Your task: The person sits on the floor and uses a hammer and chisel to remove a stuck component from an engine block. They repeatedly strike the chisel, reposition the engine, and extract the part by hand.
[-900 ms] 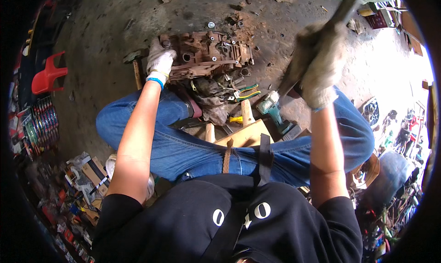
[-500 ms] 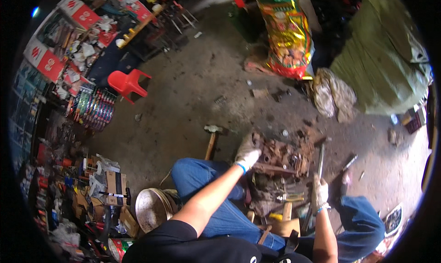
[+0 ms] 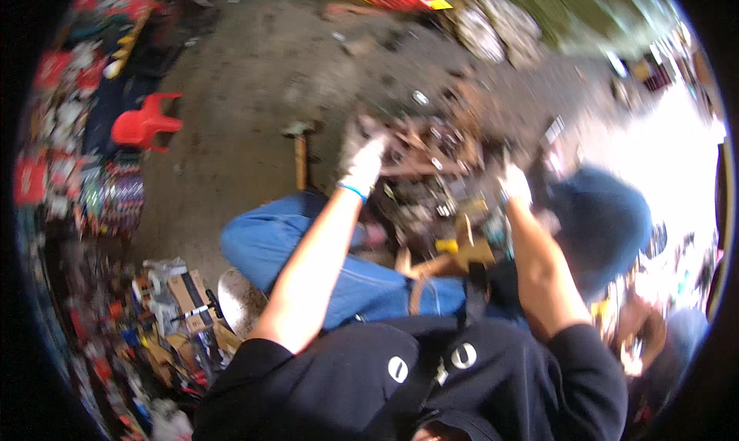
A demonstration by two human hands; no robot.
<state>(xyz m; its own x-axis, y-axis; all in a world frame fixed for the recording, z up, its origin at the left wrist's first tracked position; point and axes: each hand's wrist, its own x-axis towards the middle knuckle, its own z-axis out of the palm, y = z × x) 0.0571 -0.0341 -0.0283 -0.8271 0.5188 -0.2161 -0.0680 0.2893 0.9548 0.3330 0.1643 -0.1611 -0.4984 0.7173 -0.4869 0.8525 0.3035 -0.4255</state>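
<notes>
My left hand [image 3: 366, 164], in a pale work glove, grips the left end of a rusty metal engine part [image 3: 439, 144]. The part lies low in front of me, between my bent knees. To its right, my gloved right hand [image 3: 515, 185] is closed on a metal bar [image 3: 506, 157], which points away from me and is smeared by motion. A hammer [image 3: 301, 160] with a wooden handle lies on the floor left of my left hand. Dark, greasy parts [image 3: 419, 202] sit just below the rusty piece, their details blurred.
A wooden stool edge [image 3: 473, 252] is near my lap. At the left are a red plastic chair [image 3: 146, 123], a pale round bucket [image 3: 240, 298] and a cardboard box [image 3: 187, 296] amid clutter. Far off lie crumpled sacks [image 3: 481, 25] and a green tarp [image 3: 570, 13].
The view has tilted down and shifted, so the scene sits higher and further left. The bar in my right hand now appears much shorter. My left hand stays at the part's left end.
</notes>
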